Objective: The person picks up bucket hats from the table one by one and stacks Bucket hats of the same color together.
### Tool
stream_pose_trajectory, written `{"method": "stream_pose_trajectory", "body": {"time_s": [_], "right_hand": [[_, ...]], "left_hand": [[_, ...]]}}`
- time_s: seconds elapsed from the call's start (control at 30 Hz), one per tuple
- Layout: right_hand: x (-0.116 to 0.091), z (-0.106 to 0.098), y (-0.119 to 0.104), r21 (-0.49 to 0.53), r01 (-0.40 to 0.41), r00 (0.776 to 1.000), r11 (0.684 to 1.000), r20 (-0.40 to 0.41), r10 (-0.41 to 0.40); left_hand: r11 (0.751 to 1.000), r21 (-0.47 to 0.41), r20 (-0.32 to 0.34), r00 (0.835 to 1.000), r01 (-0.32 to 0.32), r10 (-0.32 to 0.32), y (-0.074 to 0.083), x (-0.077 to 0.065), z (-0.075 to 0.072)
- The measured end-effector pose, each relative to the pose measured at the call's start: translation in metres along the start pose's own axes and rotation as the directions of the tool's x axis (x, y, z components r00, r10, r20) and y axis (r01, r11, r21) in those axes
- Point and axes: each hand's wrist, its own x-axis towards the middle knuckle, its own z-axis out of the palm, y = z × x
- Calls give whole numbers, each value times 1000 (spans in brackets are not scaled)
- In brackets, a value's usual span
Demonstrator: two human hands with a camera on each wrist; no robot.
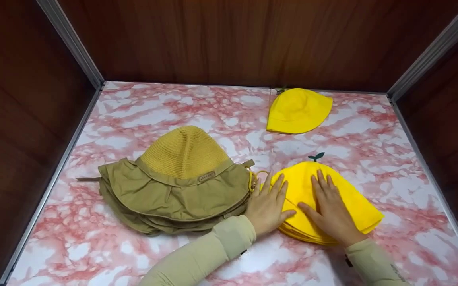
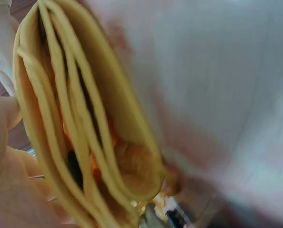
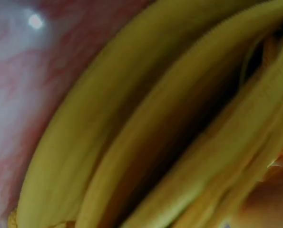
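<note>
A stack of yellow bucket hats [image 1: 356, 206] lies right of centre, a green sprout [image 1: 316, 157] standing up from its crown. My right hand [image 1: 330, 208] rests on top of it with the fingers extended. At the stack's left edge, my left hand [image 1: 266, 206] touches the cloth with straight, spread fingers. Several layered brims [image 2: 91, 118] show in the left wrist view, beside part of a hand [image 2: 13, 185]. In the right wrist view the brims [image 3: 146, 123] fill most of the picture, blurred. Neither hand has its fingers curled round a hat.
Left of the hands lies a stack of olive sun hats [image 1: 173, 198] with a woven mustard crown, ruffled brims and straps. One more yellow hat [image 1: 300, 111] lies near the back wall [image 1: 229, 43]. The pink marbled table [image 1: 113, 119] has dark wood panels on three sides.
</note>
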Motion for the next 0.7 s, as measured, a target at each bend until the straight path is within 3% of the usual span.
{"method": "stream_pose_trajectory", "body": {"time_s": [0.47,0.7], "right_hand": [[3,14,2,-52,-27,997,998,71,30],[8,8,-3,-87,-23,988,996,149,36]], "left_hand": [[1000,9,49,999,5,-5,-6,1,19],[999,47,63,998,-5,2,-9,5,23]]}}
